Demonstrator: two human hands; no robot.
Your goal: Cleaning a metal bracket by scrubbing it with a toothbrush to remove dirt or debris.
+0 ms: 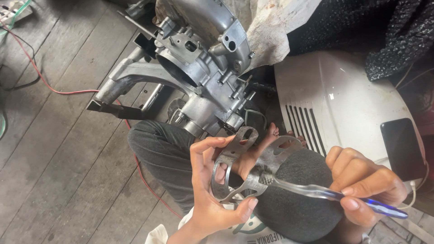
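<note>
My left hand [212,190] grips a flat grey metal bracket [251,167] with a ring and pierced arms, thumb under the ring and fingers along its upper arm. My right hand [366,187] pinches a clear toothbrush [316,192] with a blue handle end, its bristle head pressed on the bracket's middle. Both are held over my knees in dark trousers [294,199].
A bare aluminium engine casing [199,68] with studs lies on the wooden plank floor [54,158] just beyond my knees. A white vented body panel [334,99] sits at right, with a black phone [402,147] on it. A red wire [49,88] crosses the floor. A dirty cloth [271,27] drapes the casing.
</note>
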